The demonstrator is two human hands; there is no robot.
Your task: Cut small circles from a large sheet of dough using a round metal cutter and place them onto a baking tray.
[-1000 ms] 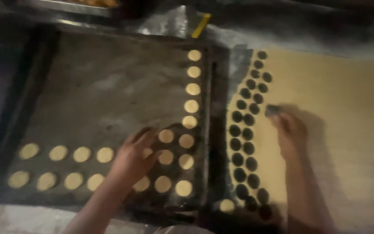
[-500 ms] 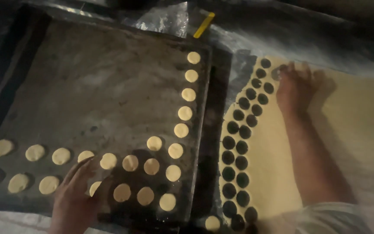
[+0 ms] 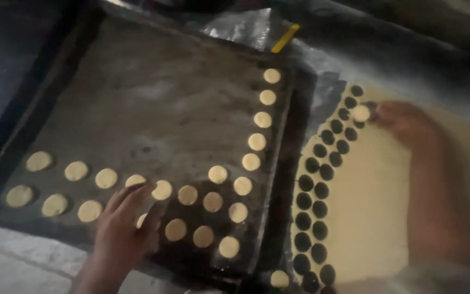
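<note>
Hands on round pale dough discs [image 3: 217,174], scuffed metal tray [image 3: 153,98], hole-punched dough sheet [image 3: 376,207]

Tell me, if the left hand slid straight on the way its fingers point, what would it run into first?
The left hand points up and to the right across the baking tray. First in that line is probably the round dough disc just beyond its fingertips, though the blur hides whether they already touch.
</note>
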